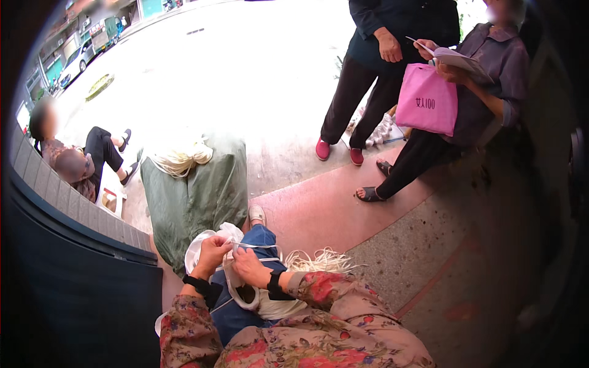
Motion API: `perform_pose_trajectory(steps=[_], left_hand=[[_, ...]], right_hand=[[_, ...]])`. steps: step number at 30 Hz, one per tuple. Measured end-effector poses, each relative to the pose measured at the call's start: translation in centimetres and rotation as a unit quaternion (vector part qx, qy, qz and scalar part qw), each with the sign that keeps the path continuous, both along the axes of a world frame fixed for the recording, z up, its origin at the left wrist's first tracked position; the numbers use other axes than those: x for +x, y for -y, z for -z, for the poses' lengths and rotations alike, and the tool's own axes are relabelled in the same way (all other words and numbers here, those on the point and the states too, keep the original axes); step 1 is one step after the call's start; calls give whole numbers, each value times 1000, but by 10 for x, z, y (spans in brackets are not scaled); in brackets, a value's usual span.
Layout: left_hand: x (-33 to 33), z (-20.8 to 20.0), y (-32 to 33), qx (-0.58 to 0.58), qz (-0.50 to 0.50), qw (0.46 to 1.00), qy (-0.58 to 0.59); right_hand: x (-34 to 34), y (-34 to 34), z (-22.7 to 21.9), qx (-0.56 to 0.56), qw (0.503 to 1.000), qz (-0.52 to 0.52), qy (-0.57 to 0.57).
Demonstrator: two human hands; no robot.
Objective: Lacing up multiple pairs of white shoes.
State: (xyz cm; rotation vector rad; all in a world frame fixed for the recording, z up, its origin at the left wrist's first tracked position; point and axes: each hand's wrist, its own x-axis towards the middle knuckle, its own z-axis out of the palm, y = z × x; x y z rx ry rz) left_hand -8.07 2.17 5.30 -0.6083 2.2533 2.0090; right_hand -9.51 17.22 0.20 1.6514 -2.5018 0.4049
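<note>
Over my lap, my left hand (213, 254) is closed, thumb and fingers pinching a thin white cord (260, 246). Close beside it, my right hand (249, 268) is also closed, its fingertips at the same white strands. Beneath and around both hands lie white pieces (230, 232) that look like soft fabric or plastic; their exact kind I cannot make out. A white loop-shaped piece (244, 302) hangs below my right hand, against my blue trousers (226, 319). Right of my knee spreads a bundle of loose white cords (319, 261).
A large green sack (195, 214) stands just ahead, with a coil of pale cord (181, 161) on top. Two people stand at the far right, one with a pink bag (427, 98) and an open booklet (457, 60). Others sit at left beside a dark panel (80, 276).
</note>
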Motion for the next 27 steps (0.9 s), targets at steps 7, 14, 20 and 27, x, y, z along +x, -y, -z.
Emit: perform_pose_trajectory(steps=[7,14,20,27], left_hand=[[-10,-1,-7,7,131,987,97],[-24,54,-15,-305,222,923,-70],[-5,37,-20,-76,99,992,19],[49,-64,86,170,-38,984,34]], right_hand=[[0,-27,-30,-242,961,-130,34],[-73,-137,-153,-415,883,108,-191],[-91,-300,-301,-499,699,376,-348],[-88,-241,-239,-625,596,60,501]])
